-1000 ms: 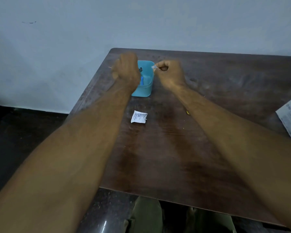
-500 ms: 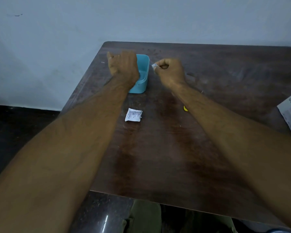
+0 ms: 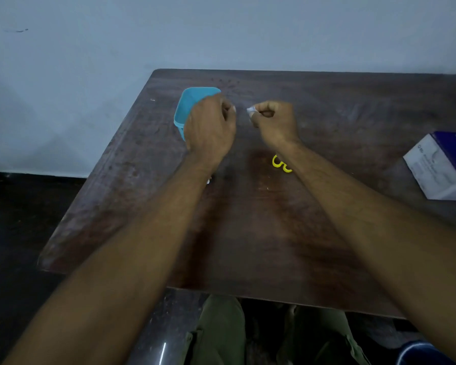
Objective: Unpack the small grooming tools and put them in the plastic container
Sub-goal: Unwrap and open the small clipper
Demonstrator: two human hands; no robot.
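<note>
A light blue plastic container (image 3: 187, 106) stands at the table's far left, its near side covered by my left hand (image 3: 211, 127). That hand hovers with its fingers curled, and its back hides what they hold, if anything. Just to its right, my right hand (image 3: 274, 119) pinches a small white wrapper (image 3: 251, 109) between thumb and fingers. The two hands are a short gap apart. A small tool with yellow loop handles (image 3: 281, 164) lies on the table, partly under my right forearm.
A dark wooden table (image 3: 248, 233) stands against a pale wall. A white and purple box (image 3: 440, 167) sits at its right edge. A corner of a white sachet (image 3: 208, 181) peeks out under my left forearm. A blue bucket rim (image 3: 421, 351) shows at the bottom right.
My left hand moved right, off the container's opening and toward my right hand. The right hand kept its pinch on the wrapper. The yellow handles and the box came further into view.
</note>
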